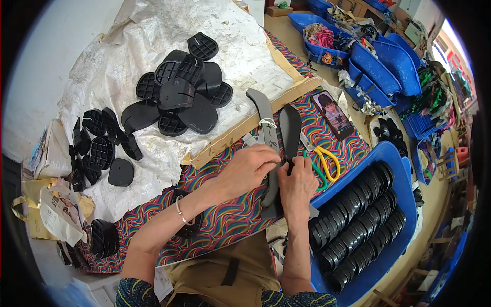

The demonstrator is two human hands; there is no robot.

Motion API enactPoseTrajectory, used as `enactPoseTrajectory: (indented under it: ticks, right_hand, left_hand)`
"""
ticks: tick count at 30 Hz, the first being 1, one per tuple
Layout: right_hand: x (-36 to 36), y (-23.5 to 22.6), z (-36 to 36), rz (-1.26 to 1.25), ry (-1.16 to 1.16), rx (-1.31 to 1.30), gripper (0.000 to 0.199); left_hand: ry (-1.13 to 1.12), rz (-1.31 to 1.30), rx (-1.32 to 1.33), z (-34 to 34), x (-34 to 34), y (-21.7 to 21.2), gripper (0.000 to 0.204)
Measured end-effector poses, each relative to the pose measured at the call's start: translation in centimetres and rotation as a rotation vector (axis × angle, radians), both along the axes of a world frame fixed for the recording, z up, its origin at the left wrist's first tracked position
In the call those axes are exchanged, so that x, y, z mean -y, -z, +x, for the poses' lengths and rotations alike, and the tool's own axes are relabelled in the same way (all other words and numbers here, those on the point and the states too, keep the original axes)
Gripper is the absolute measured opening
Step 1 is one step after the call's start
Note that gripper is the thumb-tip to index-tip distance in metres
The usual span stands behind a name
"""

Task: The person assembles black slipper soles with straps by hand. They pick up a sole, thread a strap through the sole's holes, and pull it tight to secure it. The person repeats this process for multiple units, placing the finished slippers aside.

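My right hand (298, 185) is closed round the lower end of a long, black, curved sole-shaped piece (290, 125), which points away from me. Just left of it, my left hand (254, 162) is bent with thumb and fingertips pinched together over a grey curved strip (262, 105); what lies in the pinch is hidden. A pale thread or band circles the grey strip. Close to my right hand lie scissors (332, 162) with yellow and green handles. A phone (333, 114) with a lit screen rests beyond them on the patterned cloth (232, 204).
Black heel-shaped pieces (176, 94) are heaped on a white sheet (240, 36), with more (97, 146) at left. A blue tub (404, 158) at right holds rows of black pieces (353, 220). Blue bins (373, 66) stand beyond. A paper bag (38, 210) sits at the left edge.
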State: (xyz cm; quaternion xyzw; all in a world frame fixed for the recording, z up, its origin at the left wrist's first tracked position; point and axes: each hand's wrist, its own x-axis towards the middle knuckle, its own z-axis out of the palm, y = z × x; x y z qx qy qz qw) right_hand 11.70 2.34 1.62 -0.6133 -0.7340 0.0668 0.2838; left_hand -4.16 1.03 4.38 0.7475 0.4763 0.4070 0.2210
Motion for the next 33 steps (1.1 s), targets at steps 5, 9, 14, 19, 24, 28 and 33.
enactPoseTrajectory:
  ticks: [5, 9, 14, 19, 24, 28, 33]
  right_hand:
    - [0.2, 0.4, -0.9, 0.044, -0.014, 0.019, 0.011]
    - [-0.4, 0.4, 0.5, -0.049, -0.054, -0.164, 0.014]
    - [-1.4, 0.4, 2.1, -0.232, -0.014, -0.509, 0.011]
    - [-1.2, 0.2, 2.9, -0.218, -0.005, -0.756, 0.008]
    - [-0.9, -2.6, 5.2, -0.084, -0.037, -1.044, 0.006]
    - [0.1, -7.4, 8.6, 0.100, -0.019, -1.166, 0.005]
    - [1.9, -11.2, 15.4, 0.370, 0.220, -1.357, 0.038]
  left_hand:
    - [0.094, 0.065, -0.161, 0.5, -2.0, 1.8, 0.023]
    - [0.069, 0.116, -0.160, 1.1, -2.5, 2.9, 0.028]
    - [0.042, 0.120, -0.208, 1.4, -1.6, 2.7, 0.031]
    - [0.014, 0.078, -0.425, 1.6, -0.8, 2.9, 0.034]
    - [-0.011, 0.081, -0.400, 2.3, -1.1, 2.8, 0.032]
    - [-0.023, 0.044, -0.430, 2.3, -1.0, 2.6, 0.029]
    - [-0.062, 0.047, -0.487, 2.7, -1.3, 3.1, 0.022]
